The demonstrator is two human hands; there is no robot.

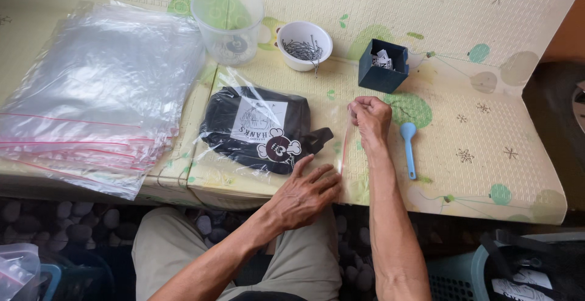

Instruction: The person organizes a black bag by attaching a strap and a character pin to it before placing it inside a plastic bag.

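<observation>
While the person sits at the pale patterned mat, 1 clear zip bag lies flat in front of them with 1 folded black garment inside; the left hand is spread open, fingers pressing flat on the bag's near edge; the right hand is pinched shut on the bag's zip strip at its far end; the 2 hands are apart, 1 at each end of that seal. To the left lies 1 stack of empty clear bags with red seal lines; I cannot count the sheets. Beyond the bag stand 1 clear plastic tub, 1 white bowl of small metal pins, and 1 dark blue box; 1 light blue spoon lies just beside the right hand.
</observation>
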